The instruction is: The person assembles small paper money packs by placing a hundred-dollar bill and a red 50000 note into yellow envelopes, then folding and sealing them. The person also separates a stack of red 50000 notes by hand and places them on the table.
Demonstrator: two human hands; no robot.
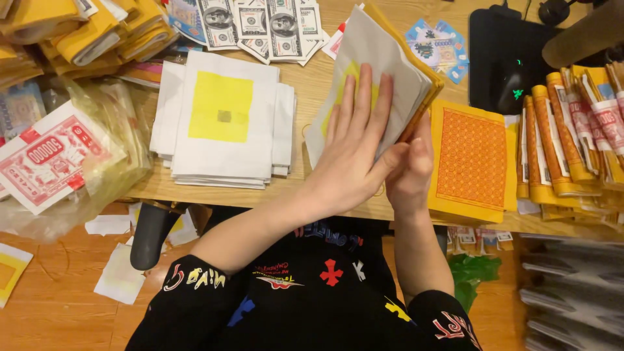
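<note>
Pressing left hand (354, 146) flat on paper bundle (383, 71); right hand (411, 166) is clamping its edge; keep edges squared.

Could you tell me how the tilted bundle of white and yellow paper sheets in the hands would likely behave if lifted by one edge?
The bundle would probably flop and fan out, since it is many thin loose sheets. The left hand lies flat on top and the right hand grips the edge, which suggests sheets slide easily. It looks light.
</note>
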